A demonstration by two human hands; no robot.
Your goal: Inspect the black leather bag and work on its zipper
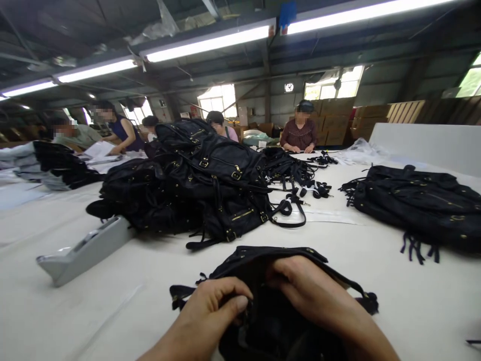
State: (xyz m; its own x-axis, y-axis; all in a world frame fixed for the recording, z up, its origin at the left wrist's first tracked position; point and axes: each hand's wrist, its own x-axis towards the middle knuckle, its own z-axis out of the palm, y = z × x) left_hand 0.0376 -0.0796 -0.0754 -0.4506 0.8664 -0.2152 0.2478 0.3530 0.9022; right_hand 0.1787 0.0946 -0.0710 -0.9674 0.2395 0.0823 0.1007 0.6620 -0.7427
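Two hands are on one black bag (270, 281) right in front of me, at the near edge of the white worktop (394, 281). My left hand (212, 308) is curled narrow, thumb against fingertips, pinching a fold of the bag's material near its left end. My right hand (311, 296) is bent over the bag's upper middle, fingers tucked down into the cloth and closed on it; I cannot see the fingertips themselves.

The bag looks soft and limp: it sags and creases under both hands, so I judge it light, floppy and not fragile, with a matte surface that should not slip. I would take it by the reinforced top rim with its small brass studs, or by the strap (361, 293) trailing off its right end, since loose cloth just bunches.

Its long axis runs left to right across my view, the studded rim facing away from me, a short tab (180, 296) sticking out at the left end.

Beyond the bag, towards the middle of the worktop, lies a big heap of black bags (199, 185); left of the bag sits a grey tray-like piece (82, 250); to its right, well apart, a flatter stack of bags (417, 200). Far behind the heap, other people (299, 133) work at the same worktop.
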